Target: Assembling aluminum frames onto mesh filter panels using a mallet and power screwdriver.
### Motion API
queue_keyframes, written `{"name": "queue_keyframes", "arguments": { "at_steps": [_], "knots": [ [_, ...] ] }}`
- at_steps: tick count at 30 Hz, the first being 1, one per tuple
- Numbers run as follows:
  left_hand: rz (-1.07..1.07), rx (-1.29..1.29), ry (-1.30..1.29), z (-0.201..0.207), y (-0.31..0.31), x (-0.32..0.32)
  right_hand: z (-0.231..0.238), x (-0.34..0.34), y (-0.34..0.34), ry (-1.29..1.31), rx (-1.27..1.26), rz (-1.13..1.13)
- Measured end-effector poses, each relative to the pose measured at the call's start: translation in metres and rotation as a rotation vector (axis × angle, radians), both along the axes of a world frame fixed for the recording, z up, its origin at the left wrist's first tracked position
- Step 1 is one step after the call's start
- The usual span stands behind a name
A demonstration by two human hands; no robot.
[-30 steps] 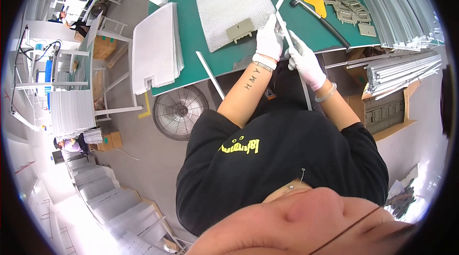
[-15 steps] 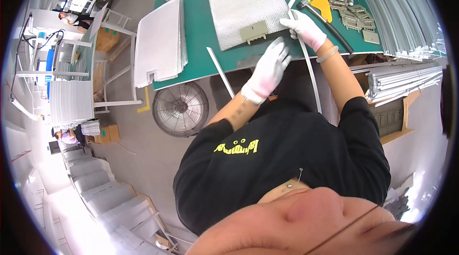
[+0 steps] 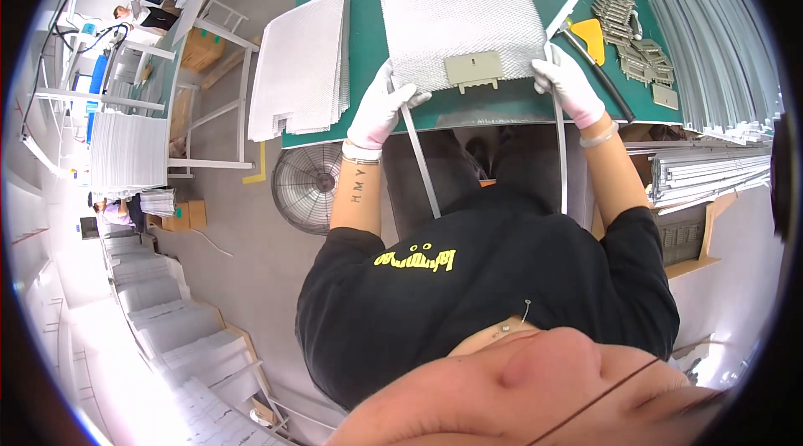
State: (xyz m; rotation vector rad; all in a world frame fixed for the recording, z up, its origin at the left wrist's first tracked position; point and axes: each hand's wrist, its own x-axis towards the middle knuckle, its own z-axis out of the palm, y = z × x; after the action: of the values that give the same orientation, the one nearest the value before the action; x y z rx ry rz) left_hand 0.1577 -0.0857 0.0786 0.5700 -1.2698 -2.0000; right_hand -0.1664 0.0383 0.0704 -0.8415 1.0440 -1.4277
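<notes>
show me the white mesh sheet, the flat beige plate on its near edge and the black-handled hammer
White mesh sheet [image 3: 462, 7]: head view, middle of its surface.
Flat beige plate [image 3: 473, 70]: head view, centre of its face.
Black-handled hammer [image 3: 613, 93]: head view, on the handle.

Mesh sheet [image 3: 456, 11] at upper centre looking rough, metallic
Beige plate [image 3: 487, 71] is looking plastic-like, pale strips [image 3: 421, 159] smooth and metal-like, green tabletop [image 3: 365, 36] matt.

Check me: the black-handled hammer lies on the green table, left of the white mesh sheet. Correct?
Not left: the head view shows the black-handled hammer on the green table, right of the white mesh sheet.
</notes>
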Motion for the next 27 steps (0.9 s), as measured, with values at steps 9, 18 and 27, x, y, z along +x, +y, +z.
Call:
{"name": "queue_keyframes", "arguments": {
  "at_steps": [9,18,27],
  "knots": [
    [0.303,-0.321,-0.148,0.03,0.036,-0.015,0.035,0.004,0.018,0.053,-0.102,-0.063],
    [0.49,-0.549,-0.336,0.038,0.086,0.048,0.078,0.03,0.047,0.178,-0.19,-0.036],
    [0.893,-0.563,-0.089,0.088,0.09,0.043,0.12,0.056,0.034,0.452,-0.353,-0.162]
  ]
}}
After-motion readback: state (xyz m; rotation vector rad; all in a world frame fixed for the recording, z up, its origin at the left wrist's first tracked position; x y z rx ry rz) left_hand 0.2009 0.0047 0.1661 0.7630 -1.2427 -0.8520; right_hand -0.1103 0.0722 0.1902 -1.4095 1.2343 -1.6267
